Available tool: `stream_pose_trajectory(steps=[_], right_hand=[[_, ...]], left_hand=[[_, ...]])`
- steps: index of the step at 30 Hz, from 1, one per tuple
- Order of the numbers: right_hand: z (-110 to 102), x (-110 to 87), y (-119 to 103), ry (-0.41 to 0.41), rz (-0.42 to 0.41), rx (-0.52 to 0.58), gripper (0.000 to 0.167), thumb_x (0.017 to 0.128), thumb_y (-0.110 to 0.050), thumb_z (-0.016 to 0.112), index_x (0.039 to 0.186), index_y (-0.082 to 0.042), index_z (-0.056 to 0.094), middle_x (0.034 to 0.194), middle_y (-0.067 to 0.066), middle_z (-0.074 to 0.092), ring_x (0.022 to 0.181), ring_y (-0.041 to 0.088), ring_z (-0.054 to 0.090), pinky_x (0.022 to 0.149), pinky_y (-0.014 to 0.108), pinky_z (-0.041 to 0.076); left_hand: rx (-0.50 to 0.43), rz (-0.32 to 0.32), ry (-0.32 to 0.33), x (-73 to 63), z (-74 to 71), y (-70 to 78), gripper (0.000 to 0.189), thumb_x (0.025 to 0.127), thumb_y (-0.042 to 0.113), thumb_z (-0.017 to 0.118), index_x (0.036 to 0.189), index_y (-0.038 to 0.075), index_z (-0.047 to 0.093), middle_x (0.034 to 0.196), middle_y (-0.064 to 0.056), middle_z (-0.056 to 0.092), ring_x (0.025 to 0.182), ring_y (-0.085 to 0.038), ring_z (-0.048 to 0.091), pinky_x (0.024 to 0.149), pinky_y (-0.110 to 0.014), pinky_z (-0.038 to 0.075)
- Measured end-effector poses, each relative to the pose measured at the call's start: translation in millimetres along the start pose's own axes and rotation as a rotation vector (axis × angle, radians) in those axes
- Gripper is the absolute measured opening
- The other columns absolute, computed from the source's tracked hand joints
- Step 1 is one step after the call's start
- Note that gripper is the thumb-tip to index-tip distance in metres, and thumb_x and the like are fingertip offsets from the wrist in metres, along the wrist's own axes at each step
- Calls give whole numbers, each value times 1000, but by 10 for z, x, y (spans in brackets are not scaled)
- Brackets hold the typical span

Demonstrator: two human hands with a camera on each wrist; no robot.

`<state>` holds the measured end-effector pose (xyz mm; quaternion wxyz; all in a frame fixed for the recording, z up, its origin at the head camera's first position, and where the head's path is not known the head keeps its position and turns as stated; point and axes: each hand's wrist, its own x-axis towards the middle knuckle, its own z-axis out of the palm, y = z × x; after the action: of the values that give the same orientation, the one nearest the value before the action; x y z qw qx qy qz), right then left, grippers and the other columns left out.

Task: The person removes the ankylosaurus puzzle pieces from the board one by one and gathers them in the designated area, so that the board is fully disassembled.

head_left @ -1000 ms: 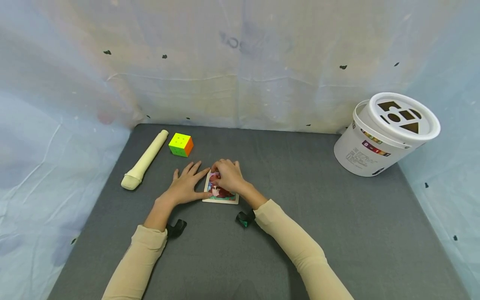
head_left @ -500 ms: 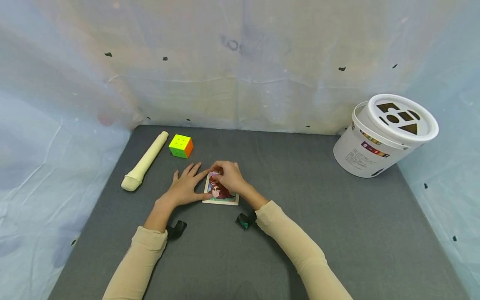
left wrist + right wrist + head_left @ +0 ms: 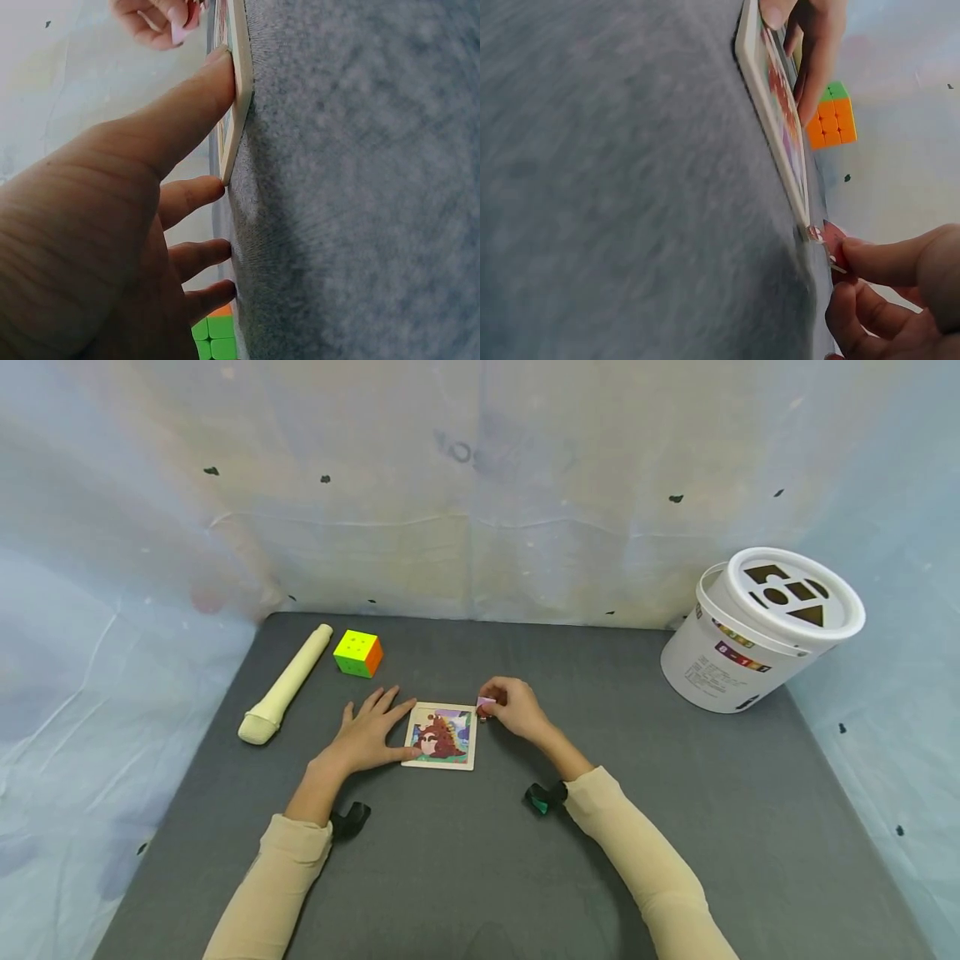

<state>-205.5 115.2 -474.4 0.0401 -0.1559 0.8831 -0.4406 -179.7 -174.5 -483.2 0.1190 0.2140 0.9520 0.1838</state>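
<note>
Square puzzle board (image 3: 438, 766) flat on the dark grey tabletop (image 3: 450, 860), between the two hands. Left hand (image 3: 365, 737) at the left side of the board: fingers straight and spread, thumb over the lower left edge, index fingertip at the upper left corner. Right hand (image 3: 519, 710) just beside the upper right corner: thumb and fingers pinching a pink-and-red puzzle piece (image 3: 486, 701), outside the board; contact between piece and rim impossible to tell. In place, as far as shown: most of the dinosaur picture (image 3: 444, 742), at centre, right and bottom. Apparently vacant: a pale area at the upper left, probably the seat of the loose piece. Direction of work, insertion or removal: cannot tell. If insertion, apparently near completion, with one piece to seat; if removal, barely begun, with most pieces remaining.
</note>
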Motion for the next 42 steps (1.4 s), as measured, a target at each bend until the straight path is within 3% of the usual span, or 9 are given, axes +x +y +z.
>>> stream_pose_trajectory(steps=[5, 8, 11, 18, 28, 36, 42], right_hand=[[-35, -60, 54, -23, 1, -33, 12, 92, -1, 69, 105, -1, 71, 91, 8, 71, 75, 17, 63, 70, 36, 51], [-39, -88, 70, -35, -23, -71, 14, 92, -3, 71, 106, -2, 71, 88, 5, 71, 74, 16, 63, 93, 48, 45], [-39, -102, 86, -49, -48, -132, 19, 90, -8, 74, 108, -3, 71, 87, 3, 72, 78, 17, 64, 102, 56, 32], [-35, -123, 85, -55, -47, -248, 27, 86, -16, 81, 109, -7, 71, 100, 6, 65, 94, 24, 52, 83, 43, 33], [-43, -144, 81, -36, -54, -287, 27, 85, -19, 81, 109, -9, 73, 100, 6, 63, 93, 23, 51, 81, 43, 32], [-23, -84, -24, -68, -23, -356, 31, 84, -19, 82, 113, -11, 73, 103, 6, 58, 95, 24, 48, 80, 41, 32], [131, 69, -252, -125, -117, -365, 25, 89, -18, 77, 113, -13, 75, 113, 9, 56, 100, 26, 46, 80, 41, 31]], left_hand=[[-6, 3, -1, -13, 8, -18, 96, 83, 60, 72, 158, 17, 31, 164, -21, 15, 149, -46, 7, 106, -79, 3], [-15, 21, 12, -17, 12, -19, 93, 83, 59, 73, 157, 18, 33, 163, -23, 17, 148, -47, 8, 105, -80, 4], [-24, 47, 20, -11, 23, -25, 90, 84, 58, 73, 156, 18, 36, 162, -24, 17, 148, -48, 8, 105, -80, 3], [-63, 82, 23, 1, 30, -16, 86, 86, 55, 72, 155, 16, 39, 162, -24, 17, 149, -46, 4, 107, -77, 0], [-69, 101, 34, 10, 30, -33, 86, 85, 55, 72, 155, 16, 40, 162, -25, 17, 149, -47, 2, 110, -73, -1], [-70, 111, 39, 10, 26, -25, 86, 84, 55, 74, 154, 16, 41, 161, -26, 17, 149, -47, 1, 112, -72, -1], [-63, 107, 42, 17, 23, -19, 86, 84, 54, 75, 153, 16, 42, 161, -26, 18, 149, -48, 2, 112, -72, 1]])
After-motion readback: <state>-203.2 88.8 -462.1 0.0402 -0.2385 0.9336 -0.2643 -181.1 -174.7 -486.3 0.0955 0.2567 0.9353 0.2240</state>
